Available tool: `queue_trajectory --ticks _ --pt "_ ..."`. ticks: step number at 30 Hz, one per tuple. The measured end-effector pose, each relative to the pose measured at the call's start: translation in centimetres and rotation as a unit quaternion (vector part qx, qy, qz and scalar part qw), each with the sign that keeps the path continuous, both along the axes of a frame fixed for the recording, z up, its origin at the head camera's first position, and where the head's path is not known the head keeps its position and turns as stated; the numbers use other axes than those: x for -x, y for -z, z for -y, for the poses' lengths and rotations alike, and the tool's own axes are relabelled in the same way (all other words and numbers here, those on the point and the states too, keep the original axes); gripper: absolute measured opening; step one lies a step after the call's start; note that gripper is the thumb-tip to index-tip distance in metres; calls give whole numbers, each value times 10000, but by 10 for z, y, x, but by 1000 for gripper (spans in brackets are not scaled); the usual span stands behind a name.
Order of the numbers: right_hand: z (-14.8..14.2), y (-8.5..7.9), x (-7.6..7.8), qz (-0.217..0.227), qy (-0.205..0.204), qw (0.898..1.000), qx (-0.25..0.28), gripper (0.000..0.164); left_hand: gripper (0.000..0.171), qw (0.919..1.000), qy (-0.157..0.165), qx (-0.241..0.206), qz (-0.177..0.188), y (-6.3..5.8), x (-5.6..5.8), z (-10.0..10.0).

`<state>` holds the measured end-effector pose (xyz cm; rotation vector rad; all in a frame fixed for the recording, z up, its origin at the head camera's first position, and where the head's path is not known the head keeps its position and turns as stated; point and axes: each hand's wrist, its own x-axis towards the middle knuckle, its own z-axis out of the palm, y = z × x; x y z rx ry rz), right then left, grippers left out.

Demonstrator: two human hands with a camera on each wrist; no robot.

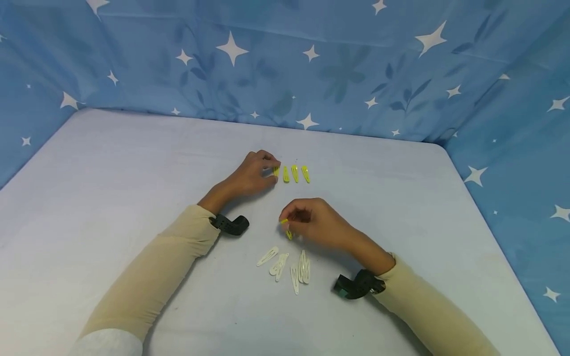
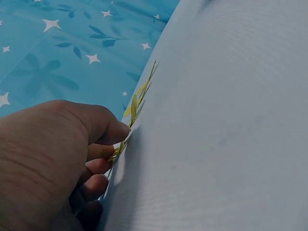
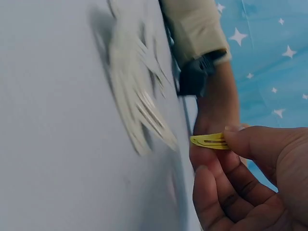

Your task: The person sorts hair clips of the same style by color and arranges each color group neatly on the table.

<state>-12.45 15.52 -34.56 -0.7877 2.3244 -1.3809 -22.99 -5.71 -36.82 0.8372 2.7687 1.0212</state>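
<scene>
Up the table, my left hand (image 1: pixel 254 175) pinches a yellow snap hair clip (image 1: pixel 276 171) at the left end of a short row. Three more yellow clips lie side by side to its right, the nearest one (image 1: pixel 286 174) beside my fingertips. In the left wrist view the row shows edge-on past the thumb (image 2: pixel 113 127). My right hand (image 1: pixel 318 222), lower and to the right, holds another yellow hair clip (image 3: pixel 208 141) between thumb and forefinger, raised above the table. Its other fingers are loosely curled.
Below my right hand several white snap hair clips (image 1: pixel 279 267) lie loosely grouped, some overlapping. A white cloth (image 1: pixel 147 158) covers the table. Blue star-patterned curtain (image 1: pixel 276 94) hangs behind the table and at its sides. Each wrist wears a black camera mount (image 1: pixel 229 225).
</scene>
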Motion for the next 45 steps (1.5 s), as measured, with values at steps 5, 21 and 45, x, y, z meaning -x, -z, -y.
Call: queue_trajectory --ticks 5,21,45 --pt "-7 -5 11 -73 389 9992 2 10 43 10000 -31 43 -24 0 -1 -1" --pt "-33 -2 38 -177 1048 9942 -134 14 43 10000 -19 40 7 -1 -1 -1" --pt "-50 -8 74 39 1844 9823 -332 22 44 10000 -42 17 81 -2 -2 -2"
